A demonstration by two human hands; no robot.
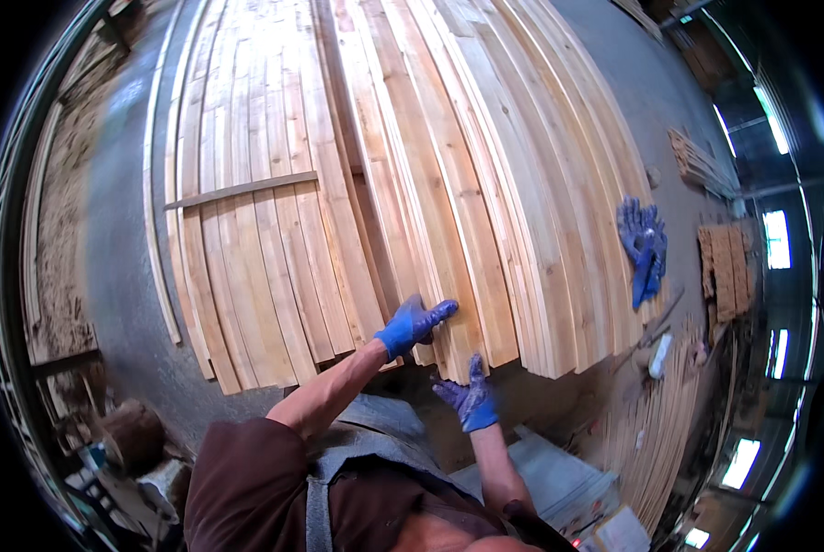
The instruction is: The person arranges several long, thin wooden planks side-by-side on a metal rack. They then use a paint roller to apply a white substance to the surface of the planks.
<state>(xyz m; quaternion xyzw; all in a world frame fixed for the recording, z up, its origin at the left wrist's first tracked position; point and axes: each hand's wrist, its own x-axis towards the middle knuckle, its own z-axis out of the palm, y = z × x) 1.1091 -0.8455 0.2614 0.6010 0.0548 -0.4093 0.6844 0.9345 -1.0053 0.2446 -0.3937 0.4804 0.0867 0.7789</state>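
Right hand [468,400]: your blue-gloved fingers open under pale wooden plank ends [449,354] — steadying them.
Left hand [413,324]: flat on top, unclenched — pressing down.

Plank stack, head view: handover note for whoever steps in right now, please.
Left hand: gloved blue, flat on the near ends of the planks. Right hand: gloved blue, fingers up at the end of the tilted boards, thumb against them; grip not clear.
Things: flat board stack left with a cross strip; spare blue gloves lying on the right edge.
Done: boards stacked in two groups. Left: nothing lifted free yet.
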